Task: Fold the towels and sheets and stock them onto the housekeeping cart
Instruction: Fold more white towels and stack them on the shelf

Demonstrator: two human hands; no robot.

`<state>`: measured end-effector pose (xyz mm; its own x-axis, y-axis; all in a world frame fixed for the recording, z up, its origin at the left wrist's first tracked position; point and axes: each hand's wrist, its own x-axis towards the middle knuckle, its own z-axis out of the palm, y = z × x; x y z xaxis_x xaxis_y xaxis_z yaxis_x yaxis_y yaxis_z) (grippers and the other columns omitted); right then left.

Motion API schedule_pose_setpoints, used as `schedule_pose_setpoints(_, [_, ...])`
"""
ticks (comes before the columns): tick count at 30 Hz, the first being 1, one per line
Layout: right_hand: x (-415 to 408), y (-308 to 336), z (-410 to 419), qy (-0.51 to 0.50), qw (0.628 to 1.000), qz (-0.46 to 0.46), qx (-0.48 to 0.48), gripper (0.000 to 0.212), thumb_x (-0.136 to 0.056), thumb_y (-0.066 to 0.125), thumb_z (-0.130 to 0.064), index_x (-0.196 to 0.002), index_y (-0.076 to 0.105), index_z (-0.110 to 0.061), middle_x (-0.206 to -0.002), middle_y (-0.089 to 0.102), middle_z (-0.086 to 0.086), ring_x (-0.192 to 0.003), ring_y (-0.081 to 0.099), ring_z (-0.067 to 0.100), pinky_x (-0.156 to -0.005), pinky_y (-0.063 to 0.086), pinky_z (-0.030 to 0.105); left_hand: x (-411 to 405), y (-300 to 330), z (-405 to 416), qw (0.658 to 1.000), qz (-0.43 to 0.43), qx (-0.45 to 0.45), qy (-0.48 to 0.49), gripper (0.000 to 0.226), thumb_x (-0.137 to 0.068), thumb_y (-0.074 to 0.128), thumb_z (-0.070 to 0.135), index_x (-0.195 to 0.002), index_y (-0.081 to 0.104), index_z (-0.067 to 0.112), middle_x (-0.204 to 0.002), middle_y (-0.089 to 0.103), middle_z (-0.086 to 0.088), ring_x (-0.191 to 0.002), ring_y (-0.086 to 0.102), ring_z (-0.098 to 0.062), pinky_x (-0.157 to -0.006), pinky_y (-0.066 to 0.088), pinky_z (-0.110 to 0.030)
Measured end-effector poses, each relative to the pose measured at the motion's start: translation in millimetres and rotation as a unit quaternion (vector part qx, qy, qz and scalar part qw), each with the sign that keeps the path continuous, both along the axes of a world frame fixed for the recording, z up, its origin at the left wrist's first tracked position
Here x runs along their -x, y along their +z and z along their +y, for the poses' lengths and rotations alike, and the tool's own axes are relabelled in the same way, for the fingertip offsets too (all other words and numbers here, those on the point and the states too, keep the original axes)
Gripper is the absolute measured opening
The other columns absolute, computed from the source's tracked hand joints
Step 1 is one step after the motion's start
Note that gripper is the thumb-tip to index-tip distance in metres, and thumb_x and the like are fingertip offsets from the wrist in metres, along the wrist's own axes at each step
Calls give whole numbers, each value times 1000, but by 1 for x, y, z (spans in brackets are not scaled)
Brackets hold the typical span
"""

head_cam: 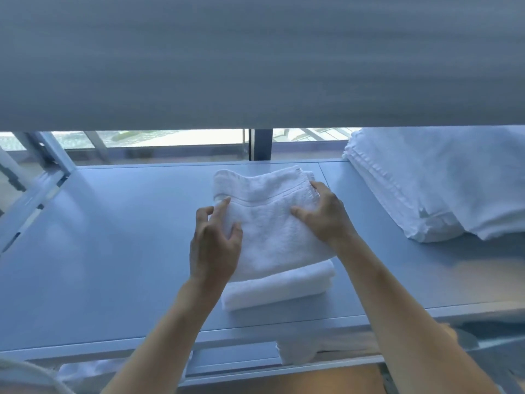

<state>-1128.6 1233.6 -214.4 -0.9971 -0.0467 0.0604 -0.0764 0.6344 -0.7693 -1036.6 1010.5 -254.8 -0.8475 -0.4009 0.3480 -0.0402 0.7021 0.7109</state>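
Here, the left hand (214, 245) and right hand (324, 216) rest on the top folded towel (270, 223), fingers loosely spread and pressing its left and right edges, neither grip closed round it. This towel lies on a second folded towel (278, 288) on the grey cart shelf (113, 251). A stack of folded white linen (426, 180) sits at right.

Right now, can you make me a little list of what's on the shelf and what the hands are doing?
shelf: grey cart shelf
top towel: folded white towel, on a second folded towel
left hand: fingers spread, touching the top towel's left edge
right hand: resting on the top towel's right side
pile at right: stacked white linens
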Motion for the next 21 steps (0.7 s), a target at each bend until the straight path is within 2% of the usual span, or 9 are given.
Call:
schedule_pose_setpoints(3, [1, -25, 3, 16, 996, -62, -56, 68, -85, 74, -42, -145, 45, -30, -128, 61, -1, -119, 58, 27, -99, 49, 40, -4, -22, 5, 996, -93, 13, 6, 56, -95, 62, 32, -149, 46, 32, -126, 44, -1, -86, 61, -28, -74, 47, -34])
schedule_pose_setpoints(5, [-4, -47, 0, 20, 979, -136, -151, 76, -92, 64, -54, -155, 30, -27, -140, 45, 8, -130, 48, 33, -105, 43, 43, -10, -40, 8, 984, -176, 21, 14, 58, -98, 57, 40, -152, 40, 32, -130, 42, -4, -94, 63, -35, -76, 47, -37])
schedule_pose_setpoints(7, [-10, -64, -1, 14, 969, -167, -183, 79, -95, 51, -64, -158, 22, -26, -145, 37, 10, -135, 41, 35, -110, 39, 50, -15, -50, 9, 978, -206, 9, 17, 58, -99, 51, 47, -154, 36, 36, -130, 42, -4, -103, 62, -34, -80, 49, -40])
schedule_pose_setpoints(9, [-10, -70, 1, 17, 974, -176, -140, 81, -94, 51, -65, -159, 20, -28, -146, 41, 9, -135, 44, 34, -111, 39, 51, -13, -51, 6, 977, -210, 2, 15, 58, -98, 49, 50, -154, 35, 40, -129, 43, -3, -108, 60, -33, -82, 49, -40])
schedule_pose_setpoints(11, [-4, -70, 7, 25, 976, -203, -69, 82, -92, 58, -64, -157, 22, -30, -144, 50, 9, -130, 53, 32, -111, 42, 48, -9, -51, 1, 977, -214, -6, 13, 60, -97, 49, 52, -154, 33, 42, -129, 43, -2, -115, 56, -32, -89, 48, -42])
schedule_pose_setpoints(13, [0, -68, 13, 28, 971, -237, 0, 84, -87, 66, -65, -153, 28, -31, -137, 59, 4, -120, 61, 27, -105, 47, 44, -4, -52, -3, 976, -218, -30, -5, 66, -95, 52, 57, -156, 27, 47, -136, 43, -4, -124, 53, -31, -98, 46, -43])
schedule_pose_setpoints(16, [2, -69, 17, 38, 967, -249, 47, 83, -74, 79, -66, -140, 40, -36, -124, 66, -7, -104, 66, 15, -94, 52, 37, 2, -55, -3, 959, -263, -97, -43, 81, -90, 59, 68, -157, 18, 52, -149, 39, -11, -134, 49, -32, -108, 39, -41])
schedule_pose_setpoints(19, [3, -75, 15, 48, 962, -256, 81, 92, -61, 89, -64, -136, 42, -38, -119, 66, -10, -105, 67, 14, -100, 53, 40, 5, -59, -2, 953, -274, -126, -39, 88, -83, 63, 74, -155, 16, 55, -148, 40, -15, -134, 49, -34, -110, 39, -41])
schedule_pose_setpoints(21, [3, -78, 14, 46, 958, -261, 106, 95, -59, 91, -61, -137, 42, -36, -119, 66, -10, -105, 67, 12, -96, 54, 38, 5, -61, -4, 952, -274, -129, -38, 88, -81, 64, 75, -153, 16, 59, -145, 43, -13, -132, 50, -32, -106, 39, -38])
